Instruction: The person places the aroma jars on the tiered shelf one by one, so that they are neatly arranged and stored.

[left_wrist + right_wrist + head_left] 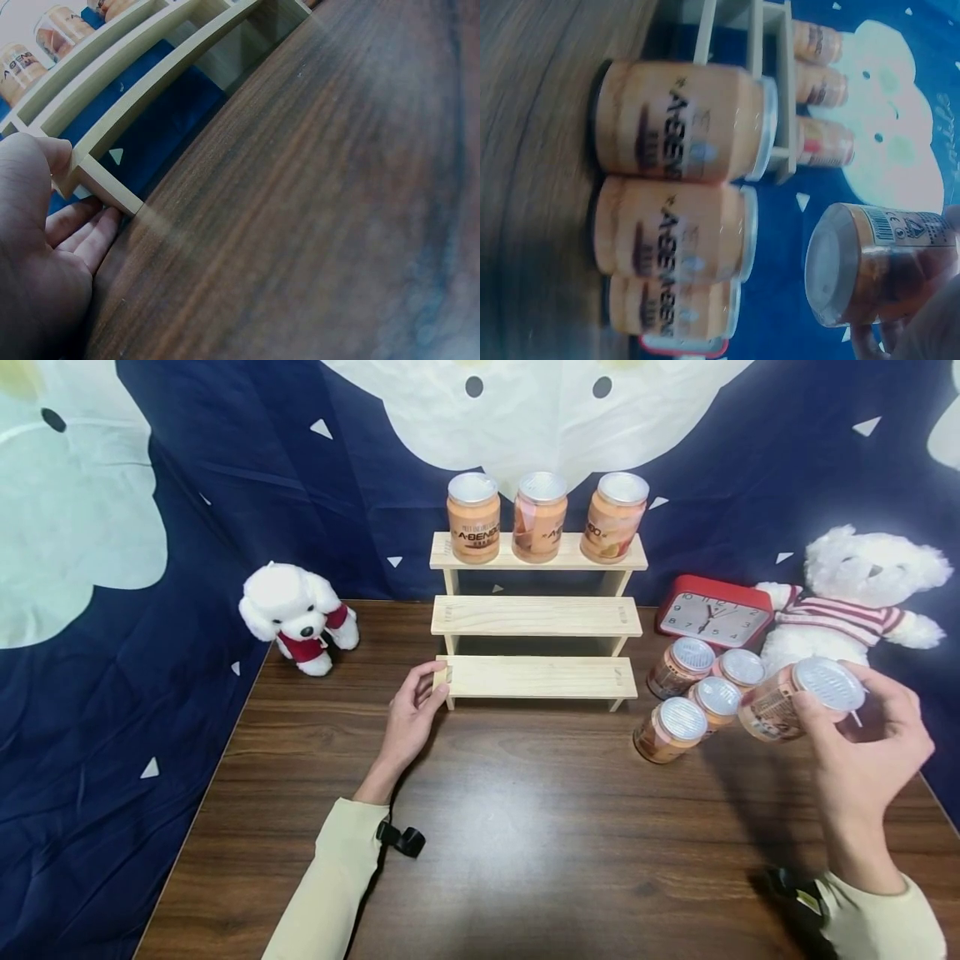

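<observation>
A three-tier wooden display shelf (536,677) stands on the table. My left hand (408,714) grips the left end of its lowest step, and the thumb and fingers show beside that end in the left wrist view. My right hand (873,747) holds an orange-labelled jar (772,706) with a silver lid, tilted and raised at the right. In the right wrist view the held jar (877,266) shows its clear base, above the table. Several like jars (670,731) stand grouped on the table, left of the right hand. Three more jars (540,518) stand in a row on the top step.
A red-framed clock (714,610) stands behind the grouped jars, beside a white teddy bear (855,602) in a striped top. A white plush dog (300,614) sits left of the shelf. Dark blue patterned cloth (300,485) hangs behind the brown wooden table (495,827).
</observation>
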Available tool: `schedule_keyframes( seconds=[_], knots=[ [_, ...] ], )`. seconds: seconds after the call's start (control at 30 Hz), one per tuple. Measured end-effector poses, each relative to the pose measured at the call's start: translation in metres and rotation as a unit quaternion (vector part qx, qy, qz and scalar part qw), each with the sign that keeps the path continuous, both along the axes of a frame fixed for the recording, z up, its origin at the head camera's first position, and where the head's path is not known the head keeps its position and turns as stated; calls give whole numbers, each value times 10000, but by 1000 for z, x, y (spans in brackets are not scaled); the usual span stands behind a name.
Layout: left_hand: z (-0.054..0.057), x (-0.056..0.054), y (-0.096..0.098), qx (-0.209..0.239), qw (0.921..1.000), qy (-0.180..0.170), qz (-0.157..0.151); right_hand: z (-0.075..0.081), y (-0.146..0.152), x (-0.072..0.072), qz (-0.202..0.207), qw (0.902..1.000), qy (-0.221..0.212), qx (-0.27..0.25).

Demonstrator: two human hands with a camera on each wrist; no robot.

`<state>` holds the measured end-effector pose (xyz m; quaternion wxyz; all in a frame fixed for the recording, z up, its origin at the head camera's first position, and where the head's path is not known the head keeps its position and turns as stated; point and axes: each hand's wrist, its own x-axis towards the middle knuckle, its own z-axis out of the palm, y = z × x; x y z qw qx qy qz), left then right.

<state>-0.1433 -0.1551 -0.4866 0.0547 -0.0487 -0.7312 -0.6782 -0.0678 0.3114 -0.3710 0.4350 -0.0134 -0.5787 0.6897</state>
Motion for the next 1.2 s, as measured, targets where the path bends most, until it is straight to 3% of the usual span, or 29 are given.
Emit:
schedule_keyframes(
  seconds=[0.27, 0.5, 0.6, 0.77, 1.2],
  knots=[
    [-1, -2, 0, 2, 10000, 21, 17, 8, -20, -2, 349, 9972, -11, 654],
    [0, -3, 0, -1, 10000, 25, -3, 14, -41, -6, 973, 9930, 33, 673],
    [0, -2, 0, 2, 10000, 14, 25, 15, -48, -9, 838, 9896, -371, 1106],
    [1, 0, -1, 8, 10000, 19, 23, 13, -59, -17, 656, 9747, -881, 1946],
    [-2, -1, 0, 58, 10000, -8, 19, 17, -99, -33, 1266, 9688, -926, 1917]
  ],
)
